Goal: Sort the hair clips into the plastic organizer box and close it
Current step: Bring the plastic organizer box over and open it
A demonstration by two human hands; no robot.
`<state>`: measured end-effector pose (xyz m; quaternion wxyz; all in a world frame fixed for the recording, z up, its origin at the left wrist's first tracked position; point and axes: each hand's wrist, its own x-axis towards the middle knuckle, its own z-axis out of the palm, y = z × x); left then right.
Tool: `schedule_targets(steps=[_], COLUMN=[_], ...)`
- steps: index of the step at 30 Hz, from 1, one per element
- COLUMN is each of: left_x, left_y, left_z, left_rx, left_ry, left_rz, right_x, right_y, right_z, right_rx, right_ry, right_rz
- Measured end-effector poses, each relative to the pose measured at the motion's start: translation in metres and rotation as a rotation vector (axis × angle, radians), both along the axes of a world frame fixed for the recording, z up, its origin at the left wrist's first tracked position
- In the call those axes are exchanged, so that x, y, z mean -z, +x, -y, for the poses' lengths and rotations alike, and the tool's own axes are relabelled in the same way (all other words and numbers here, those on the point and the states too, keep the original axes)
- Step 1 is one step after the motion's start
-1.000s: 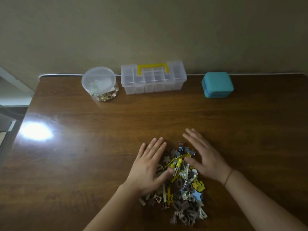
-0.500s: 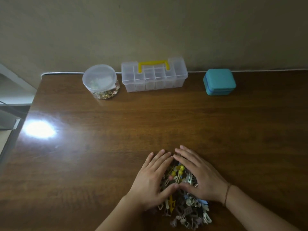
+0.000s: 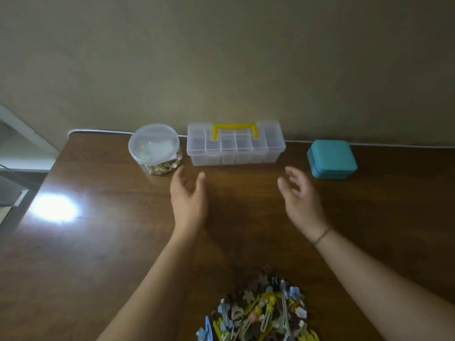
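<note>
Both arms stretch over the table (image 3: pixel 98 242) toward its far edge — left hand (image 3: pixel 188 196) and right hand (image 3: pixel 299 195) held apart, palms facing inward, fingers relaxed, holding nothing. The closed plastic organizer box (image 3: pixel 235 146) sits at the far edge; the hair clips (image 3: pixel 261 313) are heaped at the near edge.

A room in a home, by the look of it — a dark wooden table (image 3: pixel 246 230) pushed against a plain beige wall (image 3: pixel 221 57). Along that wall stand household keepsakes: a clear compartmented organizer box (image 3: pixel 235 146), a lidded jar of trinkets (image 3: pixel 155 148) to its left, a teal case (image 3: pixel 331 159) to its right.
</note>
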<state>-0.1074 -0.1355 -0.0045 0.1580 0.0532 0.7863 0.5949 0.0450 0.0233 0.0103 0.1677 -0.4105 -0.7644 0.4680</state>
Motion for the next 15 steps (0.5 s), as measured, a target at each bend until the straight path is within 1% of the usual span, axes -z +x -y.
schedule_targets(steps=[1, 2, 4, 9, 12, 15], left_x=[-0.002, -0.004, -0.007, -0.008, -0.008, -0.004], left_y=[-0.014, -0.026, -0.042, -0.053, -0.047, -0.031], left_z=[-0.011, -0.019, -0.031, -0.042, -0.038, -0.018], left_rx=[-0.066, -0.097, -0.083, 0.012, 0.041, 0.041], left_ry=[0.044, 0.064, 0.048, -0.068, -0.083, -0.071], left_rz=[0.075, 0.103, 0.069, -0.034, -0.071, -0.11], right_x=[-0.005, -0.009, -0.015, -0.014, -0.009, -0.006], right_y=[-0.017, -0.031, -0.055, -0.081, -0.077, -0.055], right_z=[-0.015, -0.029, -0.052, -0.07, -0.064, -0.046], right_rx=[0.069, 0.117, 0.135, 0.039, 0.036, 0.016], right_ry=[-0.067, -0.108, -0.134, -0.175, -0.179, -0.162], right_rz=[-0.014, -0.024, -0.031, -0.035, -0.054, -0.024])
